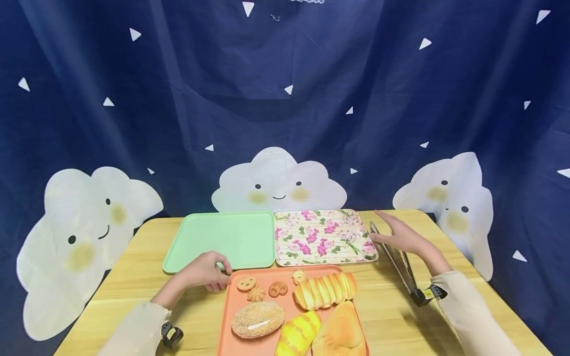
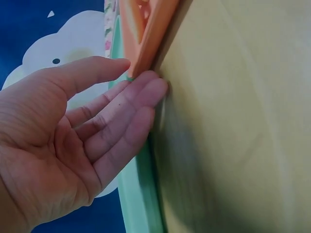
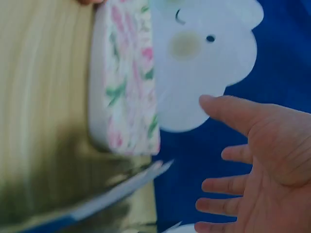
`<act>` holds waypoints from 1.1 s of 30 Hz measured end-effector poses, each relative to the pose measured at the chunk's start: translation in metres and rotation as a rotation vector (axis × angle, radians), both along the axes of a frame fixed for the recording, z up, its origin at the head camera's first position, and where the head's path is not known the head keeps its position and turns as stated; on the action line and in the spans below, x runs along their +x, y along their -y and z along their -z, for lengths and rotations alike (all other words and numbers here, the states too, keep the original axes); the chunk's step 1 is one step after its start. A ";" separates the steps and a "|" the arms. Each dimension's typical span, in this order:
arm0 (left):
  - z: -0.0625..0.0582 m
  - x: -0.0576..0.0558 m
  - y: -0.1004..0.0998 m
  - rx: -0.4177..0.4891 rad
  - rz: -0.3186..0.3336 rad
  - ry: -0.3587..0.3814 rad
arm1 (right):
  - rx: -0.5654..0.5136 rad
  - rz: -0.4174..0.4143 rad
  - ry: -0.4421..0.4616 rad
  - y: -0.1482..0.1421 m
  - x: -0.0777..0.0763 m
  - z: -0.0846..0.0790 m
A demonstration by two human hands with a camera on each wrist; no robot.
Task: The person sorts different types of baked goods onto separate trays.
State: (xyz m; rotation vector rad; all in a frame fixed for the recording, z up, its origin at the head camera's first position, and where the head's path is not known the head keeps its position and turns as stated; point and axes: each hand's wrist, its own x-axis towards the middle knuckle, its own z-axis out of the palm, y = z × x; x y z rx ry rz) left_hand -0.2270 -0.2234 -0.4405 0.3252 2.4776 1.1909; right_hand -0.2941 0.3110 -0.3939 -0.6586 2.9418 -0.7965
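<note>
The left hand (image 1: 213, 272) is at the back left corner of a flat orange tray with a raised rim (image 1: 228, 306). Its fingers are loosely bent, and the thumb is apart from the fingertips. I cannot tell if it presses on the tray.

The right hand (image 1: 401, 236) is up by the right edge of a white tray with pink flowers (image 1: 327, 235). Its fingers are spread and hold nothing. Long shiny metal tongs (image 1: 394, 260) are near it, at the right side of the tabletop (image 1: 472, 282).

The flower tray and a flat mint green tray (image 1: 231, 237) sit side by side along the tabletop's back edge, green on the left.

In the orange tray, small tan cookies (image 1: 256, 294) are near the back left corner. A striped golden loaf (image 1: 325, 290) is at the back right corner. Closer to the front are a crumb-covered oval bun (image 1: 258, 320), a yellow bread (image 1: 299, 332) and a smooth golden-brown bread (image 1: 339, 333).
</note>
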 end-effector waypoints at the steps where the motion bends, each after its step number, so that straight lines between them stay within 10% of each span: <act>1: 0.002 0.000 0.000 0.008 0.003 0.002 | 0.005 0.011 0.020 -0.004 0.000 0.002; 15: 0.000 -0.003 -0.001 0.027 0.039 0.007 | 0.099 0.165 0.303 -0.024 0.008 0.025; 33: 0.009 -0.013 0.006 0.109 0.117 0.030 | 0.066 0.245 0.136 -0.029 0.002 0.025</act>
